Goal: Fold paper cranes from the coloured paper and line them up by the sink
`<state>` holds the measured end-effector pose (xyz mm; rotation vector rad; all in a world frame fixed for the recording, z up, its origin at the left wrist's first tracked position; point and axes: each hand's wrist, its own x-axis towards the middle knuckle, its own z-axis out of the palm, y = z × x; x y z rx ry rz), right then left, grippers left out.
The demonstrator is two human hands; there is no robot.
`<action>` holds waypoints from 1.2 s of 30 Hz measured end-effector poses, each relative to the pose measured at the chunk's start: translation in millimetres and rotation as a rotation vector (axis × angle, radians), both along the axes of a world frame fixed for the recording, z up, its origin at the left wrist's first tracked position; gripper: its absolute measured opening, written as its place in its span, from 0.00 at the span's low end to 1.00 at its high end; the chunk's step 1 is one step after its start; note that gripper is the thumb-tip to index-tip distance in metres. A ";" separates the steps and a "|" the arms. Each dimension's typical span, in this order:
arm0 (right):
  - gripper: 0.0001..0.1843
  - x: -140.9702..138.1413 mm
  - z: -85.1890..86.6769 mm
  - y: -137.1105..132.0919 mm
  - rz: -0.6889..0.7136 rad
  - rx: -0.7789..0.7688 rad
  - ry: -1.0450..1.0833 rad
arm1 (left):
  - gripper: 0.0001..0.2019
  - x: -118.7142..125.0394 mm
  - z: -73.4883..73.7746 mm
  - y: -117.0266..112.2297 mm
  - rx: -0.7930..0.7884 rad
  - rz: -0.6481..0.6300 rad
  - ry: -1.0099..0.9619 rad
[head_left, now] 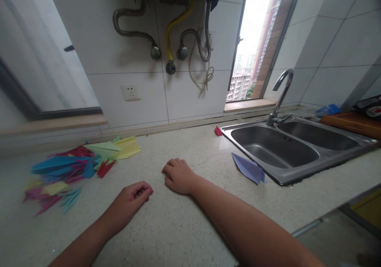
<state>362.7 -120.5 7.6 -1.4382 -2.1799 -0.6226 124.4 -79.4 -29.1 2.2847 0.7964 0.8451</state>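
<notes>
My left hand (134,197) rests on its side on the speckled countertop (166,227), its fingers loosely curled in with nothing visible in them. Palm down just to the right lies my right hand (177,175), fingers a little bent and apart, holding nothing that I can see. To the left of both hands is a pile of folded paper pieces (64,162) in blue, pink, red, green and yellow, several resembling paper planes. A purple folded paper plane (249,168) lies to the right of my right hand, by the sink's edge.
A steel double sink (274,173) with a tall faucet (281,92) occupies the right side. A small red folded paper (218,131) sits at its back left corner. Hoses and a yellow pipe (168,33) hang on the tiled wall above a socket (130,93). A wooden board (351,121) lies far right.
</notes>
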 end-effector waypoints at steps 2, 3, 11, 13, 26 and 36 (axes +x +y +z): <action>0.19 0.7 -1.8 0.5 0.008 -0.012 0.014 | 0.21 1.2 0.7 -1.5 0.001 0.001 0.017; 0.19 1.0 -2.6 1.1 0.013 -0.018 0.020 | 0.21 1.7 0.7 -2.2 0.000 0.002 0.024; 0.20 4.3 -1.2 1.6 0.034 -0.064 0.029 | 0.18 1.5 -2.4 -2.9 0.121 0.035 0.095; 0.20 4.3 -0.2 0.0 0.033 -0.079 0.022 | 0.17 2.1 -3.4 -2.2 0.157 0.045 0.111; 0.19 0.7 -1.4 -2.5 0.060 -0.071 0.006 | 0.14 4.3 2.0 -8.0 0.267 0.023 0.167; 0.18 -17.9 -3.6 -17.6 0.202 -0.134 -0.018 | 0.12 -1.9 2.7 -10.1 0.316 -0.032 0.134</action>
